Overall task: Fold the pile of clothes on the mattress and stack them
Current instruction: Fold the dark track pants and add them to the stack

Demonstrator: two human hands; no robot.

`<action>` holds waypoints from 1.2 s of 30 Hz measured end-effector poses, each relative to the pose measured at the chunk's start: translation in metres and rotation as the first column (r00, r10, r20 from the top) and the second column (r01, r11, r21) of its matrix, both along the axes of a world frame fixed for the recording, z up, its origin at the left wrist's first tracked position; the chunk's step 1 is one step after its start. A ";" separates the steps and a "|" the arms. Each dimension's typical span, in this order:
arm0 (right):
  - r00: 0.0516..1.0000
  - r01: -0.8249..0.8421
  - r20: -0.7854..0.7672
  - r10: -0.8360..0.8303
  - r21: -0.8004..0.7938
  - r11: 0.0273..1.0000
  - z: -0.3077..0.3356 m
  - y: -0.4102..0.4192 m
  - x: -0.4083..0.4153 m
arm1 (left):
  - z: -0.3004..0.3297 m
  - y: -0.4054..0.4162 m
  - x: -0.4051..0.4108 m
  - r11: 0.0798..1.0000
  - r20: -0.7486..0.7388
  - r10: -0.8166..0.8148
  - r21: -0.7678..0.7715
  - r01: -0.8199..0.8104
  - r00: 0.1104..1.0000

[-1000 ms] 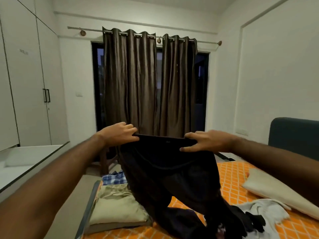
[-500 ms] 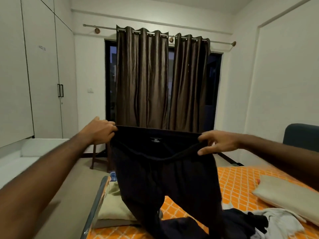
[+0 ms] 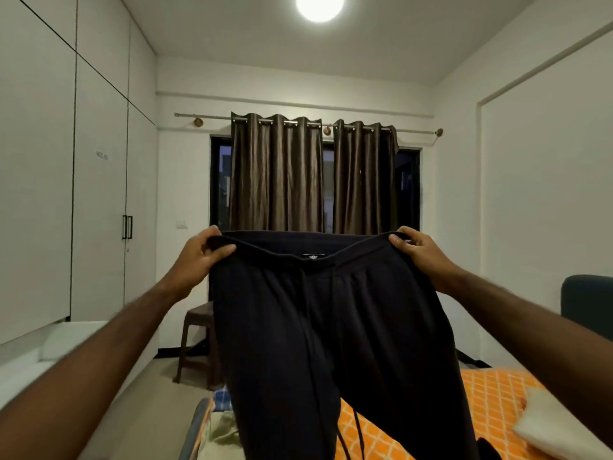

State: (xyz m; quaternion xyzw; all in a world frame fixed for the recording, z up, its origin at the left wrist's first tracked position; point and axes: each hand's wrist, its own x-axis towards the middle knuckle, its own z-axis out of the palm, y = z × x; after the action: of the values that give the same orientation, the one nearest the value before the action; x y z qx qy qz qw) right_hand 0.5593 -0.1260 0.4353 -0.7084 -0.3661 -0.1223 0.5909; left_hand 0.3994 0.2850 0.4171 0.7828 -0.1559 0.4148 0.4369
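Black drawstring trousers point(image 3: 325, 327) hang in the air in front of me, waistband up and stretched wide. My left hand point(image 3: 202, 254) grips the waistband's left end, and my right hand point(image 3: 418, 249) grips its right end. Both legs drop down past the bottom of the view over the orange patterned mattress point(image 3: 491, 390). A folded beige garment point(image 3: 222, 429) with a blue checked one point(image 3: 220, 398) behind it lies at the mattress's near left corner, mostly hidden by the trousers.
A cream pillow point(image 3: 550, 426) lies on the mattress at the right. A brown stool point(image 3: 195, 340) stands by the curtained window point(image 3: 275, 174). White wardrobes point(image 3: 99, 194) line the left wall. A dark headboard point(image 3: 587, 303) is at the right edge.
Both hands have lifted the trousers higher and pulled the waistband wider. The view has tilted up, so most of the mattress and the loose clothes have left the frame.
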 end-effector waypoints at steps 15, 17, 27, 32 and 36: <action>0.935 -0.173 -0.305 0.183 0.060 0.983 0.095 -0.014 -0.027 | 0.109 -0.019 -0.005 0.888 0.059 0.080 -0.458 -0.045 0.995; 0.910 -0.096 -0.404 0.098 0.025 0.995 0.095 -0.002 -0.015 | 0.109 -0.012 0.004 0.888 -0.020 0.127 -0.443 -0.123 0.992; 0.901 0.241 -0.399 -0.171 0.131 0.962 0.056 0.091 -0.017 | 0.076 -0.068 0.050 0.845 -0.158 0.341 -0.381 -0.376 0.927; 0.940 0.182 -0.322 -0.114 0.189 0.965 0.064 0.114 -0.028 | 0.076 -0.122 0.052 0.942 -0.030 0.233 -0.240 -0.233 0.972; 0.931 0.075 -0.362 -0.038 0.088 0.993 0.076 0.096 -0.045 | 0.082 -0.134 0.039 0.957 -0.089 0.039 -0.282 -0.063 0.995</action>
State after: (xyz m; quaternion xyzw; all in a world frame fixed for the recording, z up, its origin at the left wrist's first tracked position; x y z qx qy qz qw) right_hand 0.5146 -0.0300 0.5113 -0.6985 -0.2243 -0.0258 0.6791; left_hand 0.4383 0.1506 0.4994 0.7320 -0.0564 0.4113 0.5401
